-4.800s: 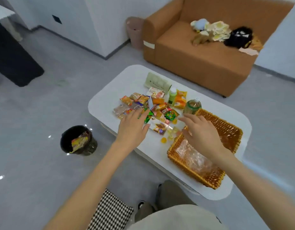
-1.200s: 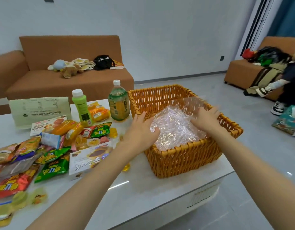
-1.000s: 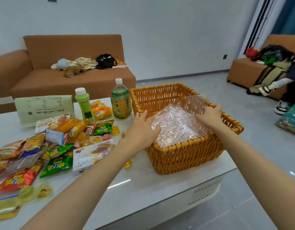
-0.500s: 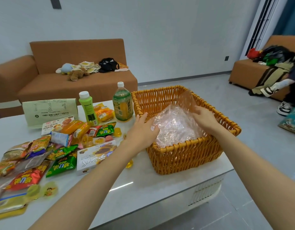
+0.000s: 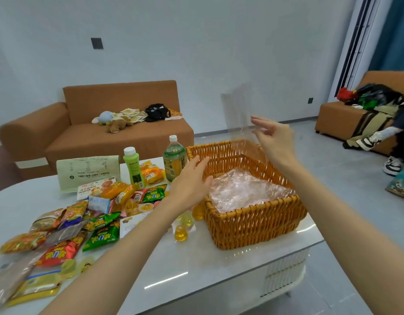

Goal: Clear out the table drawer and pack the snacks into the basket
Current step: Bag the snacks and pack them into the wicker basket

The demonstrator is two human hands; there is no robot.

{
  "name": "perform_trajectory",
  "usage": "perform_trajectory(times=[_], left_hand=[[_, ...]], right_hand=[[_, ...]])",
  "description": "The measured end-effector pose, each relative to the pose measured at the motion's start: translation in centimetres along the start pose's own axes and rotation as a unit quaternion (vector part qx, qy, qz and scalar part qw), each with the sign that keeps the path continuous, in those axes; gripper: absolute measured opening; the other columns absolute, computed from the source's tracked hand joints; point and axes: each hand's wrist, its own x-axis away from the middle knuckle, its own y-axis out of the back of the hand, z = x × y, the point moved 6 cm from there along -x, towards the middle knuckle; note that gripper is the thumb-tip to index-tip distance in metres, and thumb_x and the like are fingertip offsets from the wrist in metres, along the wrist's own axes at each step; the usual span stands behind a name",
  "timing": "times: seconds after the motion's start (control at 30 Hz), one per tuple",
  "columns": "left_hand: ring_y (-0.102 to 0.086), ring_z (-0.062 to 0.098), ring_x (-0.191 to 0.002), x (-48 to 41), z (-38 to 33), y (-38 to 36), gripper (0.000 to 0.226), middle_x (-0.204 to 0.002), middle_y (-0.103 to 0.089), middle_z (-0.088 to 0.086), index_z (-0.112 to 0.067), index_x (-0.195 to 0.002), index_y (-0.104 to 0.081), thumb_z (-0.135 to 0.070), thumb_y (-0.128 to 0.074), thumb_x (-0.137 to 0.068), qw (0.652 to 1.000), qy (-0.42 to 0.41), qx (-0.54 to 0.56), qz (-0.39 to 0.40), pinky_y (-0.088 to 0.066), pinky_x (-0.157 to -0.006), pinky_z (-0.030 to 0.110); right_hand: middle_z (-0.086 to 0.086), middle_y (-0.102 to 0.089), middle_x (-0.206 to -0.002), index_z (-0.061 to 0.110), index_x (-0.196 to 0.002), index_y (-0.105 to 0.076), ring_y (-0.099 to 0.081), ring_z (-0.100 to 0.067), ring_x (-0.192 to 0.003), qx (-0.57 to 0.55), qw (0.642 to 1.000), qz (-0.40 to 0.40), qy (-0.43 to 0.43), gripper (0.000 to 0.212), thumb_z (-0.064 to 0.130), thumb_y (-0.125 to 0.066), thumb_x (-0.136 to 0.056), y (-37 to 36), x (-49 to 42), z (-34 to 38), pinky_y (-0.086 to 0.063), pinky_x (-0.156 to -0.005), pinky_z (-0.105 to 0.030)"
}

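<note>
Closest to you, the snack packets [image 5: 101, 237] are lying in a loose heap on the left side of the white table [image 5: 196, 269]. They are sitting out in the open, so I think the drawer part is done and they are waiting to be packed. A few little yellow jelly cups [image 5: 181, 233] are sitting just beside the left wall of the wicker basket [image 5: 253, 223].

The basket is standing on the right part of the table, near your edge, so you are able to reach in easily. No snack is lying in it yet. Only a crinkly clear plastic sheet [image 5: 242, 189] is covering the bottom.

Your left hand [image 5: 192, 180] is hovering at the basket's left rim with flat, straight fingers, holding nothing. I cannot tell if it is touching the rim. I think it is waiting there to stop the basket from sliding.

Your right hand [image 5: 275, 142] is lifted above the far side of the basket. Its fingertips are pinching one end of the plastic sheet, which is sticking up in the air. I think you are pulling the plastic out to make room for snacks. It is thin and floppy, so it may be snagging on the wicker.

Behind the snacks, a green bottle [image 5: 134, 169] and a tea bottle [image 5: 173, 160] are standing upright beside a paper bag [image 5: 87, 171]. Far back, a brown sofa [image 5: 119, 137] is holding soft toys.
</note>
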Motion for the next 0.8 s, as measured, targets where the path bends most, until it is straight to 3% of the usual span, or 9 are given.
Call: perform_trajectory(times=[0.17, 0.33, 0.47, 0.63, 0.8], left_hand=[[-0.010, 0.019, -0.147, 2.2, 0.6, 4.2, 0.063, -0.161, -0.001, -0.003, -0.032, -0.153, -0.011, -0.037, -0.043, -0.100, 0.997, 0.007, 0.064, -0.048, -0.028, -0.112, 0.038], [-0.006, 0.014, -0.148, 5.1, 2.3, 8.1, 0.066, -0.161, -0.006, -0.002, -0.034, -0.152, -0.008, -0.035, -0.047, -0.099, 0.980, 0.030, 0.180, -0.084, -0.017, -0.116, 0.038], [-0.013, 0.017, -0.147, 9.1, 4.2, 11.0, 0.071, -0.161, -0.006, -0.005, -0.033, -0.153, -0.006, -0.038, -0.049, -0.098, 0.951, 0.079, 0.275, -0.115, -0.023, -0.117, 0.046], [-0.015, 0.022, -0.146, 14.4, 7.7, 12.9, 0.078, -0.161, -0.003, -0.005, -0.040, -0.152, 0.001, -0.049, -0.051, -0.093, 0.938, 0.132, 0.295, -0.124, -0.023, -0.115, 0.052], [-0.022, 0.026, -0.144, 20.3, 12.1, 11.4, 0.099, -0.161, -0.008, -0.003, -0.044, -0.149, 0.008, -0.063, -0.060, -0.079, 0.870, 0.235, 0.416, -0.126, -0.025, -0.111, 0.050]], right_hand=[[0.005, -0.071, -0.100, 0.014, -0.106, -0.072, -0.070, -0.003, -0.074, -0.093, 0.996, 0.017, 0.007, 0.021, 0.008, -0.070, -0.086, 0.6, 1.1, 4.5, -0.057, -0.068, -0.017], [-0.005, -0.074, -0.094, 0.015, -0.101, -0.073, -0.073, -0.016, -0.076, -0.207, 0.973, 0.106, -0.011, 0.020, 0.004, -0.069, -0.085, 0.3, 3.5, 10.3, -0.058, -0.067, -0.023], [-0.004, -0.074, -0.092, 0.010, -0.104, -0.071, -0.072, -0.015, -0.078, -0.292, 0.939, 0.173, -0.045, 0.020, 0.002, -0.067, -0.086, -0.1, 6.6, 14.5, -0.058, -0.068, -0.022], [-0.005, -0.074, -0.091, 0.012, -0.099, -0.073, -0.071, -0.016, -0.078, -0.339, 0.911, 0.219, -0.085, 0.018, 0.003, -0.068, -0.084, -1.6, 11.5, 16.9, -0.059, -0.070, -0.024], [-0.006, -0.074, -0.097, 0.012, -0.100, -0.073, -0.069, -0.013, -0.080, -0.375, 0.882, 0.252, -0.137, 0.019, 0.004, -0.069, -0.084, -3.7, 16.4, 17.2, -0.058, -0.068, -0.021]])
